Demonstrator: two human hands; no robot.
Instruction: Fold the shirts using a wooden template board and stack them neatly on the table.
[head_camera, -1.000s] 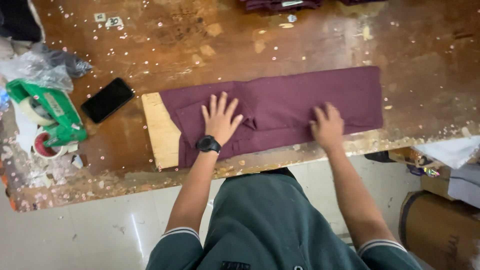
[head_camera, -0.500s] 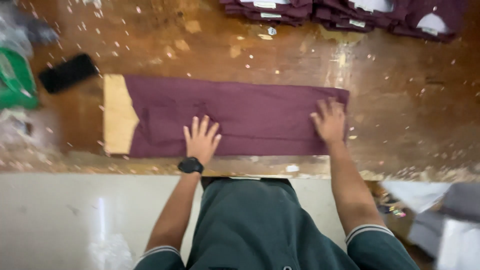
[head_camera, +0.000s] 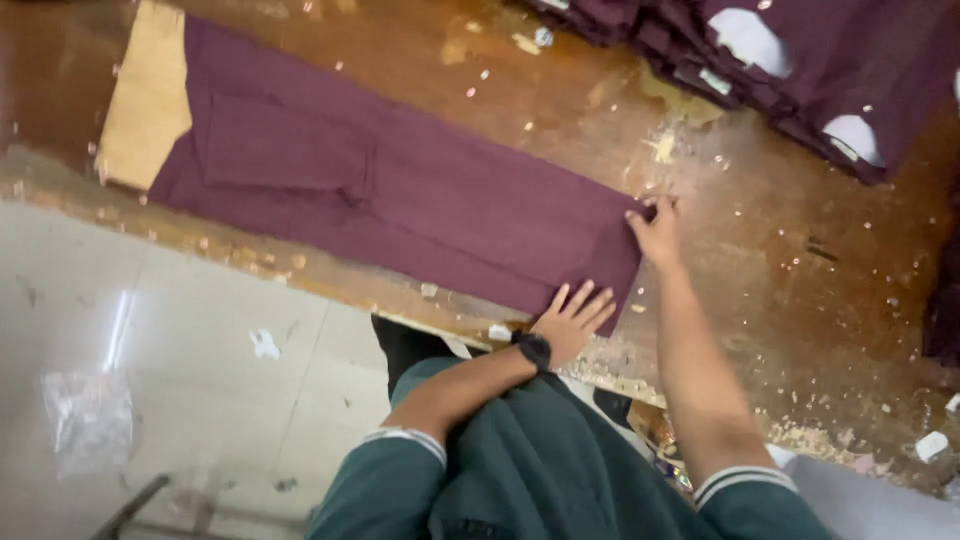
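Observation:
A long folded maroon garment (head_camera: 400, 190) lies flat across a worn wooden table (head_camera: 760, 300). Its left end rests on a tan cardboard sheet (head_camera: 150, 95). My left hand (head_camera: 573, 318), with a black watch on the wrist, lies fingers spread on the garment's near right corner at the table's front edge. My right hand (head_camera: 655, 230) pinches the far right corner of the cloth with its fingertips. Both hands are at the garment's right end.
A stack of folded maroon garments (head_camera: 800, 70) with white labels sits at the table's back right. Small paper scraps are scattered over the tabletop. Below the table edge is a pale tiled floor (head_camera: 180, 380) with a crumpled clear plastic bag (head_camera: 90, 420).
My left hand has slid from the garment's middle to its right end beside my right hand. The view has swung right, dropping the phone and green tape dispenser from sight.

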